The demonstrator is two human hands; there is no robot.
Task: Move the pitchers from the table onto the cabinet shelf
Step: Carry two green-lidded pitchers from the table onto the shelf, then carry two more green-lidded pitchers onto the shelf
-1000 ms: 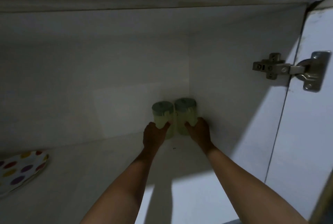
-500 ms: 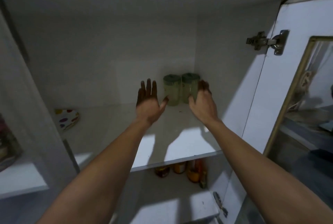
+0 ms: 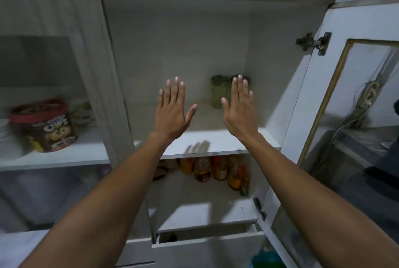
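Note:
Two pale green pitchers with darker green lids stand side by side in the back right corner of the white cabinet shelf [image 3: 216, 142]. The left pitcher [image 3: 218, 92] is in plain sight; the right pitcher [image 3: 247, 80] is mostly hidden behind my right hand [image 3: 238, 112]. Both hands are raised in front of the shelf, palms forward, fingers spread, holding nothing. My left hand [image 3: 172, 114] is well left of the pitchers and apart from them. Neither hand touches a pitcher.
The cabinet door [image 3: 354, 95] with a glass pane stands open at the right. Several bottles [image 3: 218, 169] fill the shelf below. A drawer [image 3: 207, 244] is slightly pulled out underneath. A cereal tub [image 3: 44, 125] sits in the left compartment behind glass.
Both hands let go of the pitchers and drew back from the shelf's rear corner, fingers opening wide. The camera pulled back, showing the whole cabinet.

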